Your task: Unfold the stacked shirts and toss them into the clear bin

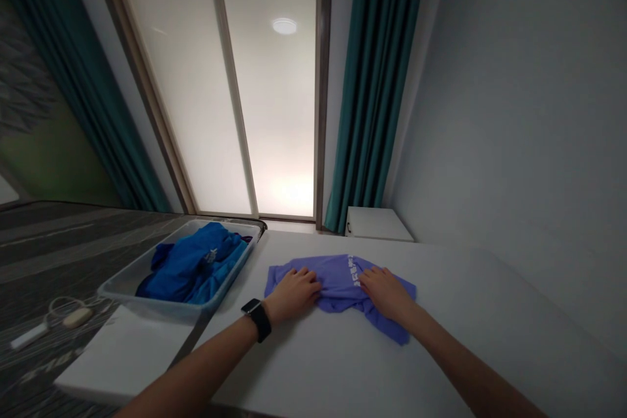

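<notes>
The left hand [292, 290] lies flat on a purple shirt [337, 284], palm down, with the fingers a little apart and pointing away from the person. It holds nothing; it just presses on the cloth. A black watch [257, 318] sits on the left wrist. The right hand [385, 290] lies flat on the same shirt, palm down too, with its fingers a little apart and pointing toward the left hand. It grips nothing. The two hands are near each other with a strip of cloth between them, and some white letters [353, 270] show on the shirt there. The shirt is bunched and partly folded, and one corner sticks out toward the person under the right arm. It lies on a white table [490, 326], about in the middle, closer to the far edge. Just to the left of the table top is a gray tray [128, 282] with a pile of blue clothes [196, 264] in it. The tray sits near the left hand but does not touch it. Farther left, on a dark striped surface, lie a small oval thing [77, 317] and a white cord [53, 307]. Behind the table stand a small white box [377, 223], a big frosted window [245, 91] and teal curtains [375, 78] beside it. A plain wall [529, 111] fills the right side
</notes>
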`<control>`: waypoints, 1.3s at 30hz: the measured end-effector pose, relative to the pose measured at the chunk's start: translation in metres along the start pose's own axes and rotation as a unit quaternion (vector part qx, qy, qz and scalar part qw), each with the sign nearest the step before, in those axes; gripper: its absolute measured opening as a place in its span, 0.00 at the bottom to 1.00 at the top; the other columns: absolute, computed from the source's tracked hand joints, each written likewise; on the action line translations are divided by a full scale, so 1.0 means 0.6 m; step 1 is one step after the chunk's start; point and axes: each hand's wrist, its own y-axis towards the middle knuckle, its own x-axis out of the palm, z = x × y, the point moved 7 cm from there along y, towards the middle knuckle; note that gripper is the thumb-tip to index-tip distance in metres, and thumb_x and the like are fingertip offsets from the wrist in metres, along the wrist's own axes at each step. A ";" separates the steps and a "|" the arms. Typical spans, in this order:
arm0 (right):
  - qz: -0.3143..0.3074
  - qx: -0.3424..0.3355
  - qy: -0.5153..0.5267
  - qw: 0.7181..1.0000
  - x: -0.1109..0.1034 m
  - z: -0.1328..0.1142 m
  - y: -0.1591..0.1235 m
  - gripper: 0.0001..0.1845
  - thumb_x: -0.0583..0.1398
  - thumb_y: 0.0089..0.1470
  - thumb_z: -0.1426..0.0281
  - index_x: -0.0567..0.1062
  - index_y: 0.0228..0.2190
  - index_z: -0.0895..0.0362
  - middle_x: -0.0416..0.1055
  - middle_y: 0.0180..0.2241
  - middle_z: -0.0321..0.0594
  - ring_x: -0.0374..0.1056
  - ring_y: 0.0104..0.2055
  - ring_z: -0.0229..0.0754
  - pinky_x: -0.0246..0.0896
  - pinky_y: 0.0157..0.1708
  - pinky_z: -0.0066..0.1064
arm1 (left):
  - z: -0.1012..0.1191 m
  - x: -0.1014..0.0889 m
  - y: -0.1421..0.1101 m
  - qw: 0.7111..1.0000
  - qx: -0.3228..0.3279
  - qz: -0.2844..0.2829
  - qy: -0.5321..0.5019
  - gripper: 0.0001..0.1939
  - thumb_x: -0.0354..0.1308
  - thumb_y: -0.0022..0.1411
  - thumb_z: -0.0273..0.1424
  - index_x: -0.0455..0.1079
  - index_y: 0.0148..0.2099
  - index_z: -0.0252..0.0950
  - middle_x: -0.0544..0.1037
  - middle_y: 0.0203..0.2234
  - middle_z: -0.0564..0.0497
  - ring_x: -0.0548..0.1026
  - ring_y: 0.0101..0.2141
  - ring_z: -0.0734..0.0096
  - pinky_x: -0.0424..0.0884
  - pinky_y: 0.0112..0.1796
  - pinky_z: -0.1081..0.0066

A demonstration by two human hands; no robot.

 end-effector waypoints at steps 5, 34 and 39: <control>0.038 0.039 0.035 0.998 -0.071 0.035 -0.001 0.17 0.45 0.65 0.71 0.72 0.37 0.57 0.75 0.34 0.46 0.69 0.37 0.45 0.57 0.39 0.35 | -0.028 -0.084 0.014 0.990 -0.053 0.078 -0.105 0.18 0.40 0.72 0.36 0.67 0.34 0.37 0.74 0.31 0.50 0.72 0.33 0.66 0.67 0.37 0.68; -0.103 -0.021 0.039 0.994 0.030 -0.077 -0.052 0.31 0.59 0.55 0.57 0.67 0.57 0.56 0.74 0.49 0.55 0.71 0.47 0.59 0.61 0.45 0.44 | 0.054 -0.013 -0.056 0.996 0.016 -0.085 -0.015 0.25 0.54 0.58 0.52 0.70 0.51 0.43 0.80 0.30 0.45 0.78 0.29 0.54 0.69 0.31 0.59; -0.103 -0.008 0.024 0.994 0.038 -0.076 -0.066 0.25 0.48 0.54 0.80 0.70 0.51 0.57 0.78 0.39 0.50 0.74 0.40 0.52 0.61 0.38 0.37 | 0.044 -0.002 -0.062 0.993 -0.025 -0.053 -0.101 0.09 0.51 0.59 0.34 0.71 0.41 0.48 0.74 0.20 0.50 0.77 0.25 0.53 0.68 0.26 0.57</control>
